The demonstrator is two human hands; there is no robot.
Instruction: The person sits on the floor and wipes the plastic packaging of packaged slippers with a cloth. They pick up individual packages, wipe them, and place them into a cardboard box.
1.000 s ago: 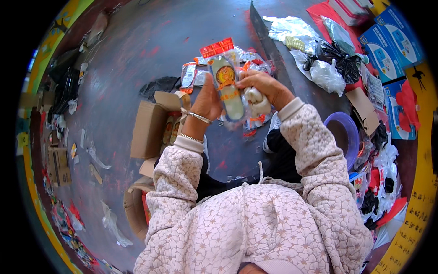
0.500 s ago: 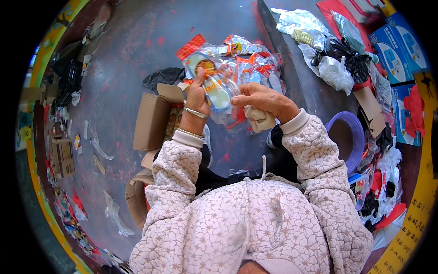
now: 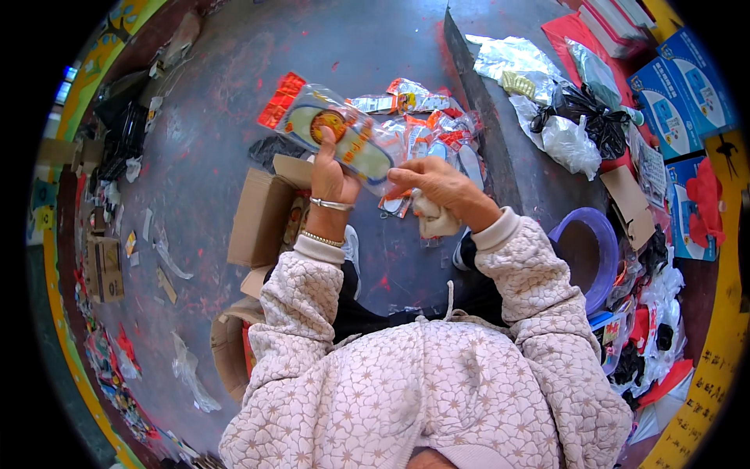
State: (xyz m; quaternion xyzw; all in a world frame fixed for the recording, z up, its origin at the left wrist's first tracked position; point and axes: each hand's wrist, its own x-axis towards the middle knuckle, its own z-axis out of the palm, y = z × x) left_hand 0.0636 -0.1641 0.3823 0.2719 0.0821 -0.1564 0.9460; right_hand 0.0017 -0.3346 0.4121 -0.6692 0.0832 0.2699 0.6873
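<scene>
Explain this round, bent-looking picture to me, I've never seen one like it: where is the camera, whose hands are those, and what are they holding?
The camera sits on a person's head and looks straight down through a very wide lens, which bends straight edges near the rim. There is no machine here. The quilted pale sleeves rising from the bottom are the person's own arms.

The left hand, with bracelets at the wrist, and the right hand together hold a long clear plastic packet with a red end and a round orange design. The right hand also grips a small crumpled white cloth.

On the grey floor lie more colourful sealed packets, an open brown cardboard box, a purple plastic basin, and blue boxes at the right.
</scene>
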